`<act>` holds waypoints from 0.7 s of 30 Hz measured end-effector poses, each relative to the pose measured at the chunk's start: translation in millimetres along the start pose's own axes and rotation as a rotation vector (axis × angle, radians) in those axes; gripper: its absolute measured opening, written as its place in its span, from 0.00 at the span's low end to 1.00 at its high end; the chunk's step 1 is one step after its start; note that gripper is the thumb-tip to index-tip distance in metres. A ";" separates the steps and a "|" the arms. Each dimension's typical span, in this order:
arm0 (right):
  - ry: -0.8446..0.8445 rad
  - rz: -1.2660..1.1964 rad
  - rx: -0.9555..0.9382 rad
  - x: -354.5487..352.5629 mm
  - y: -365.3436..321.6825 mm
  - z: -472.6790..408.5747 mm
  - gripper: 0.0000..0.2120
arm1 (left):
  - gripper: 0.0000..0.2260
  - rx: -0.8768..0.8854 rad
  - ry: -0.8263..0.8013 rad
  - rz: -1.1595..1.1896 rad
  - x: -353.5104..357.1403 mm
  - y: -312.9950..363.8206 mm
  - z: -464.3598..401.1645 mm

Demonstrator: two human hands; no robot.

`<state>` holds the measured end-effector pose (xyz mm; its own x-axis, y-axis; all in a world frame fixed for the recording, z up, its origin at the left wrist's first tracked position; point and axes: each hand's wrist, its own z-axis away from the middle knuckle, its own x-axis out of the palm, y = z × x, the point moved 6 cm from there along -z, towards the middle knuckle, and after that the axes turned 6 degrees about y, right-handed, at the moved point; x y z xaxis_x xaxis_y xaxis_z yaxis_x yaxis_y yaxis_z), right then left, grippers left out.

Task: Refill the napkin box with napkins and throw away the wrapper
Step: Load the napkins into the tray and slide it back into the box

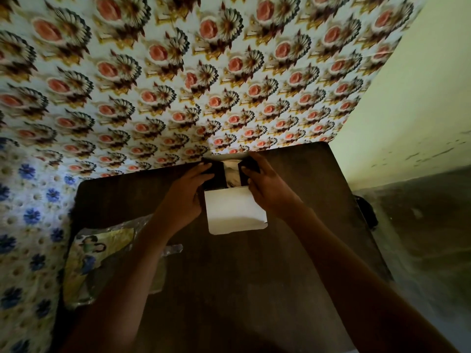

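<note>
A dark napkin box (218,174) stands at the far edge of the brown table (254,276), against the wall. Its white lid flap (233,211) hangs open toward me. White napkins (232,173) show in the gap between two dark side flaps. My left hand (188,194) grips the box's left side and left flap. On the right side, my right hand (265,184) presses its fingers on the right flap. A clear plastic wrapper (102,261) with printed cartoon figures lies on the table's left side, partly under my left forearm.
Flowered paper (178,72) covers the wall behind the table. A blue-flowered cloth (28,225) hangs at the left. At the right are a pale green wall (420,110) and a dark floor (420,238), with a dark object (367,210) beside the table's right edge.
</note>
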<state>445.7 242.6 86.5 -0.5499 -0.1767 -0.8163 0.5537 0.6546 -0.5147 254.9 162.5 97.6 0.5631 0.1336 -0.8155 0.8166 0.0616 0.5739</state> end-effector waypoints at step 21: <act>-0.171 -0.501 0.207 -30.5 12.0 -4.4 0.42 | 0.30 -0.053 0.217 0.544 -23.0 34.1 -0.9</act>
<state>466.3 259.1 106.4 -0.6776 -0.5563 -0.4810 0.3716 0.3054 -0.8767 269.7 162.4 136.0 0.8563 0.3585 -0.3717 0.4066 -0.0243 0.9133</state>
